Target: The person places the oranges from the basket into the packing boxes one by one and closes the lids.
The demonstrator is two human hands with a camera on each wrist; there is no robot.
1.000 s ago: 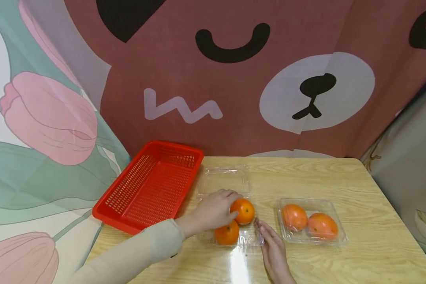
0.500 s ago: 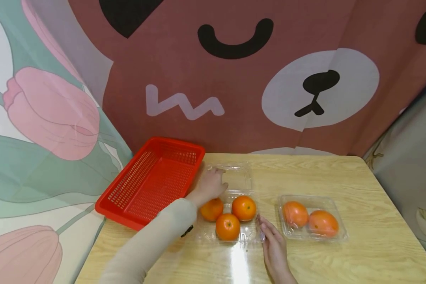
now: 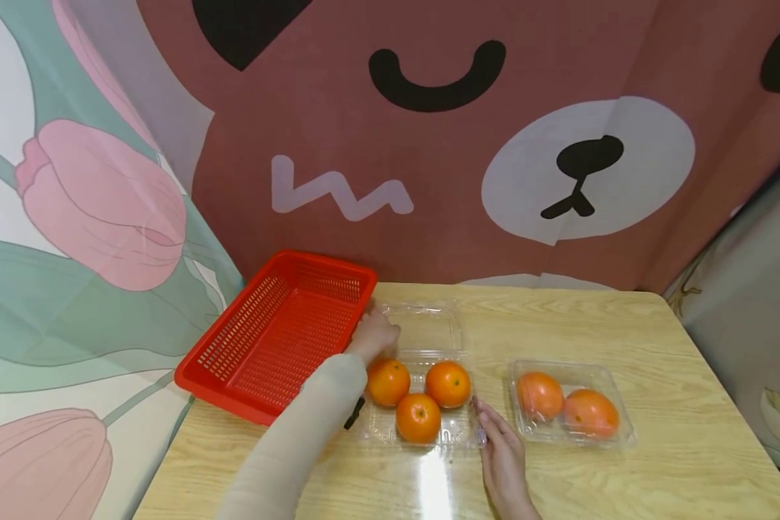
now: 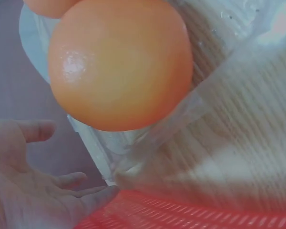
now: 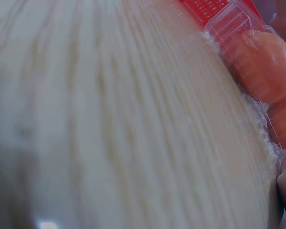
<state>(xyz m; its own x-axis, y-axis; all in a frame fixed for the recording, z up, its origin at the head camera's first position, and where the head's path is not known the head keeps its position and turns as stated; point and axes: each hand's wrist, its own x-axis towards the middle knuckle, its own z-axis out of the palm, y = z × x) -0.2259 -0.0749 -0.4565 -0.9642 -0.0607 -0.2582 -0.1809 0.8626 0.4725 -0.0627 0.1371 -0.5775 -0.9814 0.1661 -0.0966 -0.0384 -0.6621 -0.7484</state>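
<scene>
Three oranges (image 3: 419,418) sit in the bottom half of a clear plastic clamshell box (image 3: 455,433), whose lid (image 3: 422,325) lies folded back behind it. My left hand (image 3: 375,334) is at the left edge of that lid, beside the basket. In the left wrist view, its fingers (image 4: 86,198) are stretched out with the tips right at the lid's corner, and the thumb stands apart. My right hand (image 3: 503,455) rests against the box's right side, fingers extended along the rim. The right wrist view shows only a bit of that hand at its lower right edge.
A red perforated basket (image 3: 234,403) stands to the left, its rim close to my left forearm. To the right sits a closed clear box (image 3: 614,383) with two orange-coloured fruits (image 3: 591,413) inside. A printed curtain (image 3: 429,238) hangs behind the wooden table (image 3: 689,375).
My left hand has moved from the oranges back to the lid, then left to its edge, uncovering the left orange. The right hand has stayed at the box's right side.
</scene>
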